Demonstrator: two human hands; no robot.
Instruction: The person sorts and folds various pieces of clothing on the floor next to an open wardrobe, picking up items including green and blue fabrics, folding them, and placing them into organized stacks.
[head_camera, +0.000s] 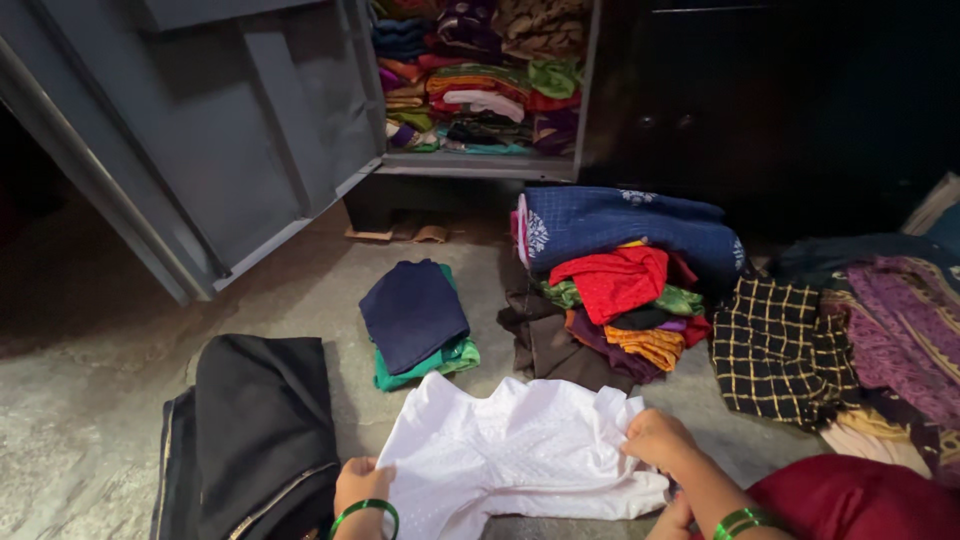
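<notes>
A white garment (510, 450) lies spread on the grey floor in front of me. My left hand (360, 484), with a green bangle on the wrist, grips its lower left edge. My right hand (655, 440), also with green bangles, pinches the garment's right edge near a folded sleeve. Both hands hold the cloth flat against the floor.
A black folded cloth (255, 430) lies at my left. A navy and green folded stack (415, 320) sits beyond the garment. A mixed clothes heap (620, 280) and checked and purple fabrics (800, 340) lie right. A grey cupboard (480, 165) stands open behind, its door (220, 140) swung left.
</notes>
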